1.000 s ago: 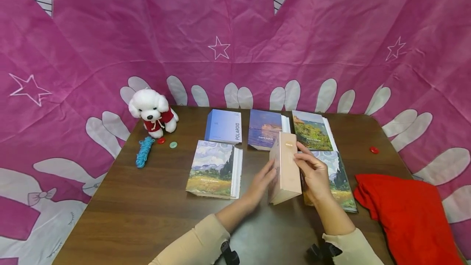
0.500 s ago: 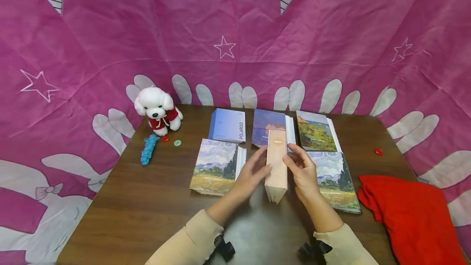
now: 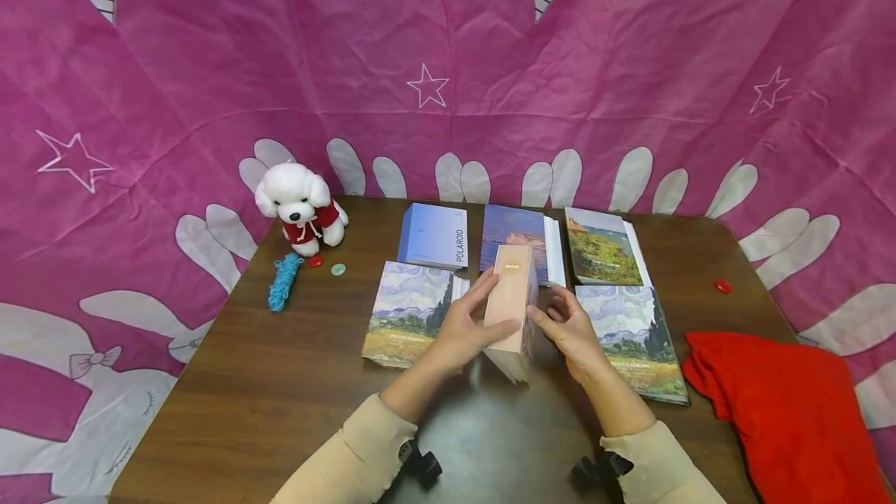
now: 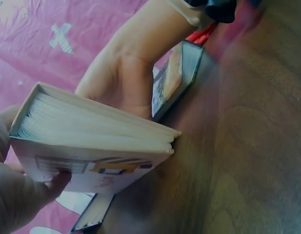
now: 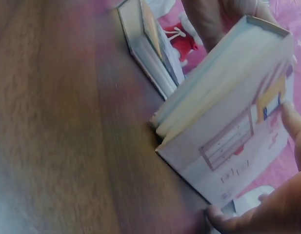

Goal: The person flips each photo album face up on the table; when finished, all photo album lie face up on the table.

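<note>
A thick beige album (image 3: 509,298) is held upright in front of me, its spine turned toward the head camera. My left hand (image 3: 465,321) grips it from the left, the thumb laid across the lower spine. My right hand (image 3: 570,333) touches its right side, with some fingers bent away from it. In the right wrist view, the album's cover (image 5: 238,151) bears a cartoon print, and right-hand fingers rest on its face and near its lower edge. The left wrist view shows the page block (image 4: 91,119). Whether the album touches the table is unclear.
Photo albums lie around it: two with a wheat-field painting (image 3: 409,313) (image 3: 630,337), a blue Polaroid one (image 3: 434,236), a purple one (image 3: 511,228) and a garden one (image 3: 605,247). A plush dog (image 3: 297,204), blue yarn (image 3: 283,282), buttons (image 3: 338,269) and a red cloth (image 3: 777,403) also lie there.
The album has moved left and turned, first bringing its spine to face me, then showing its right side. My left thumb has come onto the spine; my right fingers have slipped off its top.
</note>
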A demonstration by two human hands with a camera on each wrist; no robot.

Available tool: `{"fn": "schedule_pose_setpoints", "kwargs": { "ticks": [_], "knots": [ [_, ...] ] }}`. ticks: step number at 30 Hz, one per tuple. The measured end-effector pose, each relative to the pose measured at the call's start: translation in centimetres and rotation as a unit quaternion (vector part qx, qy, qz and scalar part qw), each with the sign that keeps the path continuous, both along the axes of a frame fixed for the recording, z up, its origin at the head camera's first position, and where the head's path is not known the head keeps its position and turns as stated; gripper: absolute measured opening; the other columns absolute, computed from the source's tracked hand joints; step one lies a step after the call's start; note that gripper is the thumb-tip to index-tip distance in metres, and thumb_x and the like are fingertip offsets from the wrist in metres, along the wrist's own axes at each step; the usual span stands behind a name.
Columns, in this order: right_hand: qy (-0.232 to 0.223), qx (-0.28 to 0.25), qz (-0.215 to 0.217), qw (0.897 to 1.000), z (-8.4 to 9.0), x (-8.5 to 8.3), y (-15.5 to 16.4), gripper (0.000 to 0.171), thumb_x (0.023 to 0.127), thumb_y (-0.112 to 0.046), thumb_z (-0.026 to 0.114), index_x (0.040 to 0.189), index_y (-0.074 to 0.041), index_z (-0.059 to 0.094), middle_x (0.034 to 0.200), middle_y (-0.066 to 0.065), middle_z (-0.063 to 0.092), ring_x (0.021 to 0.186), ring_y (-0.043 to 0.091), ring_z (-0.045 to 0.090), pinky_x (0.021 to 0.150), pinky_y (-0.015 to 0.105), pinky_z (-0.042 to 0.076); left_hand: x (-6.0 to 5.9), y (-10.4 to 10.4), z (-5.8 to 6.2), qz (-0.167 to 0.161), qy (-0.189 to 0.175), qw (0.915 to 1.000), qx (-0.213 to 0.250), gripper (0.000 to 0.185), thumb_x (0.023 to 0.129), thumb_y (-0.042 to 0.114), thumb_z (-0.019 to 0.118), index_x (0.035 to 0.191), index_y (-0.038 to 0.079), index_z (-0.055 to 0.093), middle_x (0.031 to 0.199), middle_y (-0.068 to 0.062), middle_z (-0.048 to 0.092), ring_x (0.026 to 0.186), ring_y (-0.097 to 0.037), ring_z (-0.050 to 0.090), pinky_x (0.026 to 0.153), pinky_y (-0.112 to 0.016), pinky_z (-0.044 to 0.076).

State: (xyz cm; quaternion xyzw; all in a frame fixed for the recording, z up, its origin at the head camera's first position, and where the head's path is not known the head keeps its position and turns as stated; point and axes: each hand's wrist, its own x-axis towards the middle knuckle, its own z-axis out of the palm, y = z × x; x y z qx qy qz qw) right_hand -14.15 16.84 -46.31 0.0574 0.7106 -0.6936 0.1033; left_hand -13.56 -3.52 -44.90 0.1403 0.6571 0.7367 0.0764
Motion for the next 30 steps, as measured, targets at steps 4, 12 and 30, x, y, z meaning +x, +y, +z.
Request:
{"fn": "schedule_pose_setpoints", "kwargs": {
  "ticks": [4, 12, 30],
  "knots": [
    [-0.006, 0.008, 0.023, 1.000, -0.3, 0.0, 0.5, 0.083, 0.100, -0.021, 0.064, 0.160, -0.001, 0.011, 0.163, 0.030, 0.013, 0.150, 0.046, 0.017, 0.118, 0.058, 0.026, 0.0, -0.2, -0.4, -0.019, -0.030, 0.9989, 0.031, 0.081, 0.088, -0.001, 0.074, 0.157, 0.000, 0.031, 0.169, -0.005, 0.018, 0.146, -0.036, 0.035, 0.106, -0.039, 0.046],
    [-0.003, 0.033, -0.005, 0.999, -1.0, 0.7, 0.7, 0.079, 0.102, -0.029, 0.062, 0.158, 0.004, 0.018, 0.163, 0.029, 0.019, 0.151, 0.041, 0.018, 0.121, 0.054, 0.022, 0.2, -0.4, -2.0, -0.027, -0.025, 0.9993, 0.009, 0.077, 0.093, 0.002, 0.069, 0.157, -0.003, 0.027, 0.170, -0.004, 0.006, 0.151, -0.031, 0.024, 0.114, -0.034, 0.034],
    [-0.001, 0.042, -0.041, 0.998, -1.7, 2.0, 0.9, 0.071, 0.104, -0.029, 0.059, 0.158, 0.002, 0.024, 0.168, 0.016, 0.015, 0.155, 0.030, 0.008, 0.125, 0.045, 0.012, 0.7, 0.1, -4.4, 0.004, -0.057, 0.9952, -0.079, 0.061, 0.100, 0.003, 0.052, 0.157, 0.003, 0.030, 0.166, -0.011, 0.019, 0.152, -0.033, 0.018, 0.123, -0.047, 0.013]
  ]
}}
